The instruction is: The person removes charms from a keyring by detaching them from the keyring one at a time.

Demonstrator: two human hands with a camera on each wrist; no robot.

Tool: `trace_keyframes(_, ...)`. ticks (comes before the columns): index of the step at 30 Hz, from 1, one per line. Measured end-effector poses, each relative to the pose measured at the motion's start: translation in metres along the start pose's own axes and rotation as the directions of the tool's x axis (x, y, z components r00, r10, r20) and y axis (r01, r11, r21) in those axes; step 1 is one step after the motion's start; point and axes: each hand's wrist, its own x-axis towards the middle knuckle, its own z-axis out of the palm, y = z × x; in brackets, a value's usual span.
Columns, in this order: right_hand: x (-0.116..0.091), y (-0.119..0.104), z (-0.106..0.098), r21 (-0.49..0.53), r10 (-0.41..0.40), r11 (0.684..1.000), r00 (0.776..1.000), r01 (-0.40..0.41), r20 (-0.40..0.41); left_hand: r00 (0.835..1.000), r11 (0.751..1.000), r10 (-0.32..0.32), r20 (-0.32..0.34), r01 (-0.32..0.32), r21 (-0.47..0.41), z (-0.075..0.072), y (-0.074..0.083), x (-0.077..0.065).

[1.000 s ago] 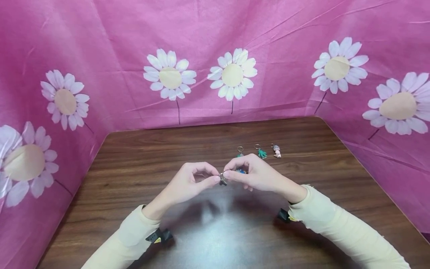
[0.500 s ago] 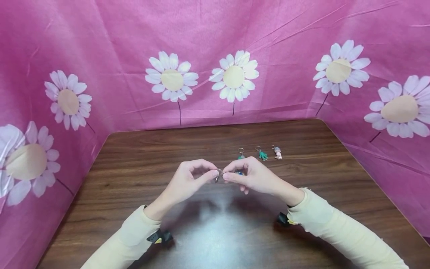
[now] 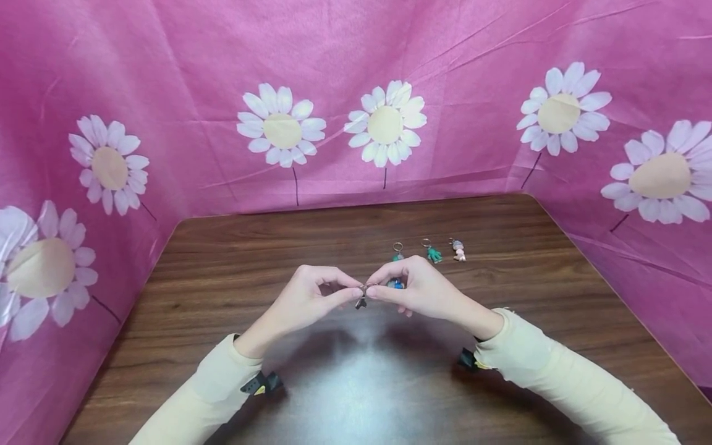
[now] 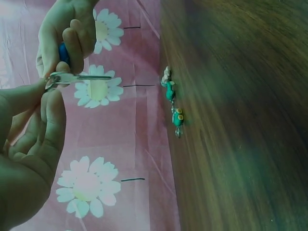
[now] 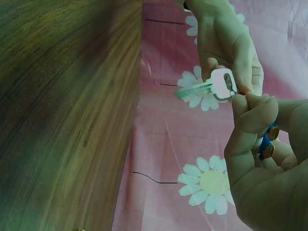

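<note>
Above the table, both hands meet fingertip to fingertip at a small metal ring. A silver key (image 5: 207, 87) hangs from it, its blade pointing down toward the tabletop. My left hand (image 3: 311, 301) pinches the ring from one side with thumb and forefinger. From the other side, my right hand (image 3: 427, 289) pinches it the same way. A blue keychain figure (image 5: 268, 142) with orange-yellow parts sits inside the right hand, partly hidden by its curled fingers. Most of the ring is covered by fingertips.
Behind the hands on the brown wooden table (image 3: 233, 247) lie a green keychain (image 3: 434, 254), a pink-and-grey one (image 3: 458, 250) and another green one (image 4: 178, 118) with yellow eyes. A pink flowered cloth (image 3: 334, 49) stands around the table's far and side edges.
Both hands keep pinching at the ring, with small finger movements. The key has swung and turned beneath it, and the meeting point has shifted slightly left.
</note>
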Motion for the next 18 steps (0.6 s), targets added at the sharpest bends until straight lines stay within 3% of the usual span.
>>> trace_keyframes(3, 0.0006, 0.0005, 0.0005, -0.026, -0.007, 1.0, 1.0, 0.006, -0.014, 1.0, 1.0, -0.001, 0.016, 0.0, 0.022, 0.0008, -0.0005, 0.0007)
trace_keyframes(12, 0.0008, 0.0038, 0.0019, -0.032, -0.046, 0.998, 0.998, 0.046, -0.029, 0.993, 0.992, -0.119, 0.016, 0.118, 0.039, 0.0013, 0.0032, 0.0009)
trace_keyframes(18, 0.0006, 0.0047, 0.002, -0.026, -0.067, 0.997, 0.997, 0.066, -0.034, 0.988, 0.987, -0.155, 0.025, 0.154, 0.039, 0.0018, 0.0037, 0.0005)
